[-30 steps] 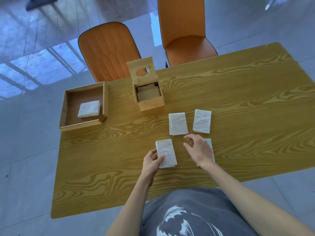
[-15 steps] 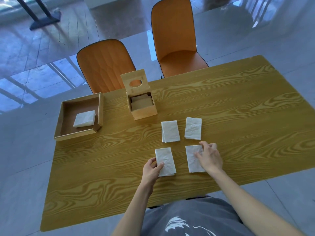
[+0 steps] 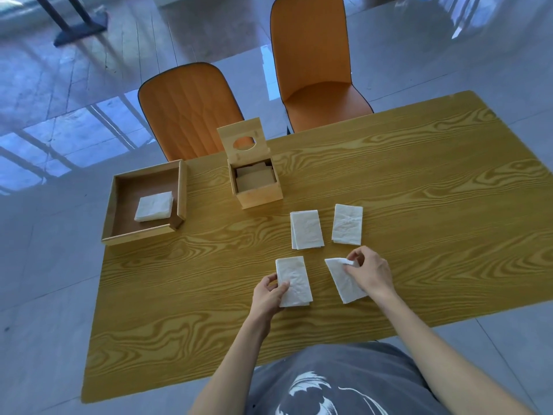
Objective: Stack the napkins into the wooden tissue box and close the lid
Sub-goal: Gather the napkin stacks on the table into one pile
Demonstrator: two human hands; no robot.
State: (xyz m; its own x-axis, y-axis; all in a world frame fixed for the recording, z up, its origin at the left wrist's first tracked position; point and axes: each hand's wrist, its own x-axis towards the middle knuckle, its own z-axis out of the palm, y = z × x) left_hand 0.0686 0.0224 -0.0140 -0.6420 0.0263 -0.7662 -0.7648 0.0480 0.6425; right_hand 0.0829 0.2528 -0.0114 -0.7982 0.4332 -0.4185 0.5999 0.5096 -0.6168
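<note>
I see the left hand (image 3: pixel 267 295) pinching the near-left napkin (image 3: pixel 294 281) by its edge; the right hand (image 3: pixel 369 275) nips the near-right napkin (image 3: pixel 344 280) by its far corner. The wooden tissue box (image 3: pixel 258 194), lid (image 3: pixel 243 139) raised, stands at 12 o'clock.

Two napkins are gripped: one (image 3: pixel 294 280) by the left hand (image 3: pixel 267 296), one (image 3: pixel 341 280) by the right hand (image 3: pixel 369 272).

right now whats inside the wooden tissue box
The lid stands open. Inside the box lie flat tan pieces, at least two overlapping, filling most of the opening. Whatever is beneath them, and the box floor, is covered.
</note>
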